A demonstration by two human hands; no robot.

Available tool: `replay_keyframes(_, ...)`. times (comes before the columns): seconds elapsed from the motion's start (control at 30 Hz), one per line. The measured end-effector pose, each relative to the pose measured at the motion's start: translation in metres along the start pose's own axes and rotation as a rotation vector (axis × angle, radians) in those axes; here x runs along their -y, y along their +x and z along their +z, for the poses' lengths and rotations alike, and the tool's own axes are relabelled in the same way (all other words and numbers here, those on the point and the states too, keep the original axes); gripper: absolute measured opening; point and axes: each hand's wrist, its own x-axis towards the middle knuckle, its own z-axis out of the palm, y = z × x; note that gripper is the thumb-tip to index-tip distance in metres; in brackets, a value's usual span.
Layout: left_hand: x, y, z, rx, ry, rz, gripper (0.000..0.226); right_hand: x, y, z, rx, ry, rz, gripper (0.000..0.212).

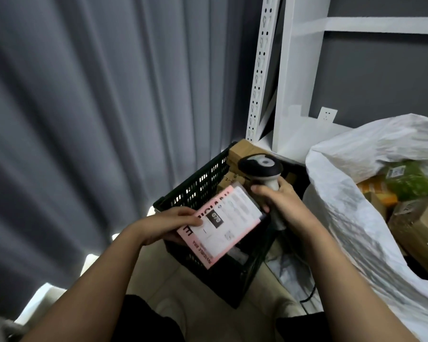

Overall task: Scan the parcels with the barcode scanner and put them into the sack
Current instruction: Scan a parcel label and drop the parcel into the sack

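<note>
Left hand (173,224) pinches the pink parcel (223,224), right hand (279,201) grips the barcode scanner (262,169)
Parcel's label faces up, just left of the scanner; sack (336,193) lies to the right

Woven plastic sack (336,193), cardboard parcels (420,225) — matt

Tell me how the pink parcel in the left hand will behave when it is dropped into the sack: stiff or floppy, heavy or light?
The pink parcel looks flat and stiff: it keeps its shape while the left hand pinches only one edge. It is probably light, being held that way. It may slide flat among the boxes in the white sack.
</note>
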Motion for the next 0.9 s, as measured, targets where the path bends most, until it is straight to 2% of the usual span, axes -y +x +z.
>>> replay_keyframes(0.07, 0.005, 0.0, -0.003, -0.062, -0.178, -0.007, 0.067, 0.003, 0.0, 0.001, -0.131, 0.051, -0.069, 0.011)
replay_keyframes(0.1, 0.008, 0.002, -0.003, -0.095, -0.275, -0.013, 0.067, 0.003, 0.0, 0.002, -0.167, 0.079, -0.099, 0.01)
replay_keyframes(0.13, 0.008, 0.004, 0.0, -0.127, -0.374, -0.011, 0.057, 0.004, -0.002, 0.004, -0.186, 0.107, -0.117, 0.009)
replay_keyframes(0.2, 0.005, 0.011, 0.006, -0.224, -0.524, 0.006, 0.034, 0.005, -0.006, 0.009, -0.186, 0.151, -0.119, 0.01)
replay_keyframes(0.37, -0.009, 0.035, 0.021, -0.414, -0.865, 0.112, 0.046, 0.0, -0.015, 0.028, -0.113, 0.149, -0.076, 0.02)
replay_keyframes(0.43, -0.013, 0.039, 0.028, -0.443, -0.897, 0.132, 0.053, -0.001, -0.016, 0.034, -0.067, 0.16, -0.064, 0.022)
replay_keyframes(0.57, -0.014, 0.041, 0.034, -0.383, -0.863, 0.113, 0.06, 0.0, -0.018, 0.038, -0.035, 0.157, -0.057, 0.024)
replay_keyframes(0.73, -0.013, 0.047, 0.033, -0.353, -0.875, 0.124, 0.053, 0.006, -0.024, 0.033, -0.029, 0.108, -0.048, 0.023)
replay_keyframes(0.9, -0.01, 0.049, 0.029, -0.379, -0.791, 0.122, 0.05, 0.011, -0.03, 0.027, -0.033, 0.076, -0.032, 0.018)
